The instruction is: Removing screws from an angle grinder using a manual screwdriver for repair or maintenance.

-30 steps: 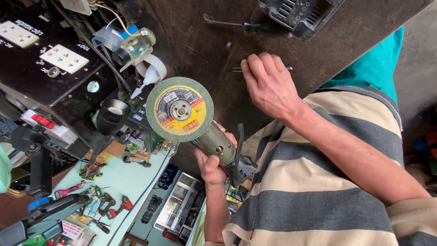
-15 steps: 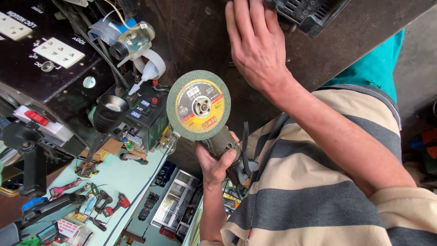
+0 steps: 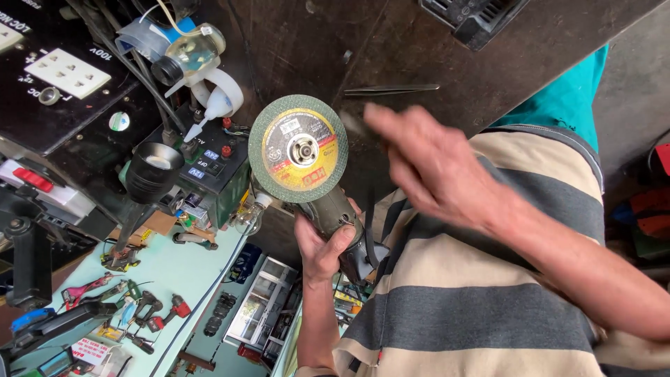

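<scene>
We grip the grey metal body of the handheld angle grinder in our left hand, fingers closed firmly around the housing, thumb across its near side. The grinder sits at the centre of the view, its head pointing toward 12 o'clock. The round green abrasive cutting disc with a yellow and red label is seated on the spindle, and the metal centre flange nut shows in place at its hub; whether that nut is fully tightened, we cannot tell. Our right hand hangs at 3 o'clock of the disc, just beside its rim but not touching it, fingers spread, loosely extended and holding nothing; the hand is blurred. We judge that disc mounting is largely done and that only a check or final tightening may remain. At 1 o'clock of the disc, a slim pair of metal tweezers lies on the dark worn workbench top. At 10 o'clock stands a white plastic squeeze bottle with a pointed nozzle.
</scene>
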